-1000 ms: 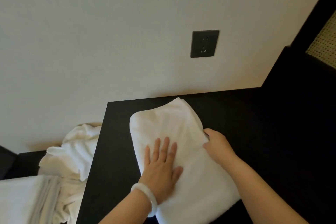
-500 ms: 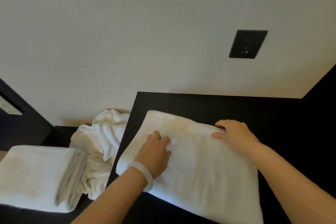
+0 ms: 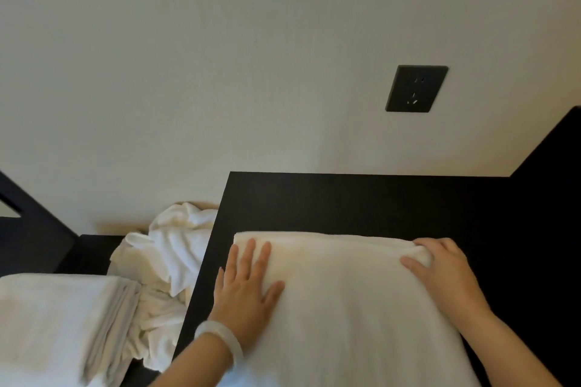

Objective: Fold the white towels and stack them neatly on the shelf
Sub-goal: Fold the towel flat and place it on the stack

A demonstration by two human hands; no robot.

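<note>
A folded white towel [image 3: 349,298] lies on the black shelf top [image 3: 361,201], its far edge parallel to the wall. My left hand [image 3: 245,292] rests flat on the towel's left part, fingers spread, with a pale bangle on the wrist. My right hand [image 3: 443,273] sits on the towel's far right corner, fingers curled over the edge. A stack of folded white towels [image 3: 53,327] lies at the lower left. Between that stack and the shelf sits a crumpled heap of white towels [image 3: 166,264].
A dark wall socket [image 3: 416,88] is set in the pale wall above the shelf. A black upright panel [image 3: 553,166] rises at the right. Another dark piece of furniture [image 3: 28,229] stands at the far left, beside the lower black surface.
The towel has been turned so its far edge lies square to the wall. My left hand has flattened out on it, and my right hand has slid to the far right corner.
</note>
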